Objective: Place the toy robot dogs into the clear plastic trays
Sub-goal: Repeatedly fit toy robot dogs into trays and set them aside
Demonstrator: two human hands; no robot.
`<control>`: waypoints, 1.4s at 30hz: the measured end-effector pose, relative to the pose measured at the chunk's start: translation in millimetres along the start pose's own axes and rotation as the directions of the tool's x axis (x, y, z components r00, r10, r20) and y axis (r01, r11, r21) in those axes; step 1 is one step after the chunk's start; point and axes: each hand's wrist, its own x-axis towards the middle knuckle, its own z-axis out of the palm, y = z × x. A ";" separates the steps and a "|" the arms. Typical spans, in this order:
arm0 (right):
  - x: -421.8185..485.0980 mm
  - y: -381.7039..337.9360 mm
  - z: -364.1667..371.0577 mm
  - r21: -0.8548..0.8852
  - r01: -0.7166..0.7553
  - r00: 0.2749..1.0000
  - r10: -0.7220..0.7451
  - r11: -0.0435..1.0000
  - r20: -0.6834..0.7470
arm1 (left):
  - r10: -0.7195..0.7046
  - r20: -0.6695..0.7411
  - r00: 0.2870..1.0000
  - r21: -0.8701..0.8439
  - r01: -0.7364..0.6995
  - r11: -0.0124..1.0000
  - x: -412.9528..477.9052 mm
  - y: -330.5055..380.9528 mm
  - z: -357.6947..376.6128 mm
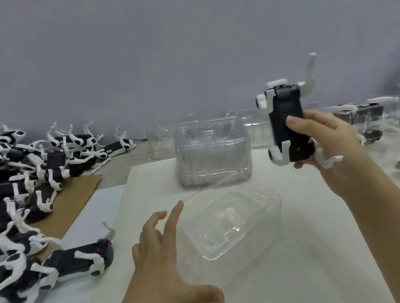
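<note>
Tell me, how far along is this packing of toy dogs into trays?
Early, it seems. Done: at far right, one clear plastic tray looks filled. In hand: the right hand grips a black-and-white toy robot dog in the air, while the open left hand reaches to a single empty clear tray. To do: a large heap of dogs on the left and a stack of empty trays behind.
</note>
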 end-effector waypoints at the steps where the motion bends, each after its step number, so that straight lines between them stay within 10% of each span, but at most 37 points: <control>1: -1.1 3.4 2.7 0.030 -0.037 0.998 0.035 0.999 0.054 | 0.013 -0.047 0.999 -0.091 -0.017 0.996 1.2 2.4 -4.2; 4: -4.9 13.9 19.5 0.146 -0.114 0.971 0.079 0.983 0.227 | 0.064 -0.171 0.983 -0.349 -0.121 0.929 16.6 14.1 -20.5; 12: -7.7 31.5 38.1 -0.042 0.256 0.950 -0.243 0.966 0.196 | 0.233 0.328 0.915 -0.140 -0.197 0.970 52.5 16.5 -46.0; 20: -5.4 22.7 33.9 -0.039 0.363 0.928 -0.357 0.931 0.105 | 0.177 0.251 0.952 -0.085 -0.160 0.983 39.8 -19.0 -38.2; 26: 2.1 21.8 19.2 -0.004 0.367 0.930 -0.367 0.930 0.015 | 0.060 0.288 0.956 0.386 -0.173 0.906 -1.9 -5.1 -34.3; 31: 3.3 24.9 16.0 0.015 0.353 0.935 -0.353 0.936 0.014 | 0.233 0.304 0.924 0.099 -0.274 0.957 -20.8 -3.1 -49.4; 35: 1.1 25.0 17.0 0.003 0.344 0.938 -0.344 0.939 0.041 | 0.556 0.062 0.829 0.156 -0.558 0.815 5.6 -11.8 -66.4; 42: -0.7 18.0 14.8 -0.081 0.272 0.962 -0.268 0.959 0.061 | 0.736 0.165 0.657 0.449 -0.715 0.537 37.2 -11.5 -30.0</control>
